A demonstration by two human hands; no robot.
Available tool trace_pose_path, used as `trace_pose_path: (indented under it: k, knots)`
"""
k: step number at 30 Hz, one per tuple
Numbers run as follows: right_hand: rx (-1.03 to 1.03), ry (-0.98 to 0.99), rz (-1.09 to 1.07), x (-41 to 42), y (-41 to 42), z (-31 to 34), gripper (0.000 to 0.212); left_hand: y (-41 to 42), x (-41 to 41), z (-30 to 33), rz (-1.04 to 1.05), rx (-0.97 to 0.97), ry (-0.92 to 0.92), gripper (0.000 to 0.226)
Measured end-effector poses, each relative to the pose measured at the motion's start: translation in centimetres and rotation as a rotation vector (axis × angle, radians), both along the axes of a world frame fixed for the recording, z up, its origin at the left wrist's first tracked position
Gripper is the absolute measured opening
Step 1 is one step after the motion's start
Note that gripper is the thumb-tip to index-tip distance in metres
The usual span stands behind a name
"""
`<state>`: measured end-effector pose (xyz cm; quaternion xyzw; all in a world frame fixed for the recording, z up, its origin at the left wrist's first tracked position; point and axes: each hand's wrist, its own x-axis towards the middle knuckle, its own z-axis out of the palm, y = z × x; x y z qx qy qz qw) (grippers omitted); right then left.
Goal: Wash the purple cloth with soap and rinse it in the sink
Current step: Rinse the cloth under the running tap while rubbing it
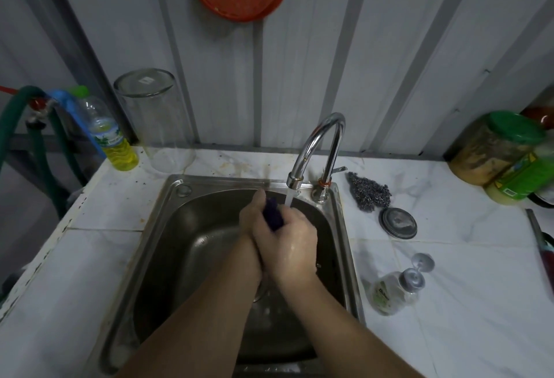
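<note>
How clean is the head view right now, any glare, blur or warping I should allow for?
Head view: dim, with dark corners; wide-angle warp bends the wall ribs and counter edges; bright glare on the faucet; the purple cloth is slightly blurred between the left hand and right hand; the sink basin stays shadowed.

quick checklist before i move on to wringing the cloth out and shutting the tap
1. Water running from the tap: ok, a stream falls beside the hands.
2. Purple cloth held firmly: ok, pressed between the left hand and the right hand.
3. Cloth over the sink: ok.
4. Soap rinsed out of the cloth: cannot tell, most of it is hidden.
5. Tap lever free to reach: ok, nothing blocks it.
6. Drain clear: cannot tell, the arms cover it.
</note>
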<state>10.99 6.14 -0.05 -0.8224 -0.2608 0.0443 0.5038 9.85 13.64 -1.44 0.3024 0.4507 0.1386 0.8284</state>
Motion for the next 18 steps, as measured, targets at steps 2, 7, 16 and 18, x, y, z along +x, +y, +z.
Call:
trace_pose_path:
  k: [2, 7, 16, 18]
  knots:
    - [-0.003, 0.150, 0.003, 1.8, 0.6, 0.2, 0.041, -0.4, 0.1, 1.0, 0.022, 0.167, 0.078, 0.029]
    - [-0.120, 0.363, -0.104, 6.6, 1.7, -0.4, 0.033, -1.9, 0.3, 2.1, -0.069, 0.166, 0.181, 0.028]
    - [-0.025, 0.888, -0.026, 5.6, -1.0, -2.4, 0.065, -1.1, -0.1, 2.2, 0.075, 0.107, 0.020, 0.040]
    - [0.039, 0.824, 0.011, 5.0, -1.7, -3.1, 0.039, -0.4, -0.5, 2.6, 0.083, 0.063, 0.026, 0.031]
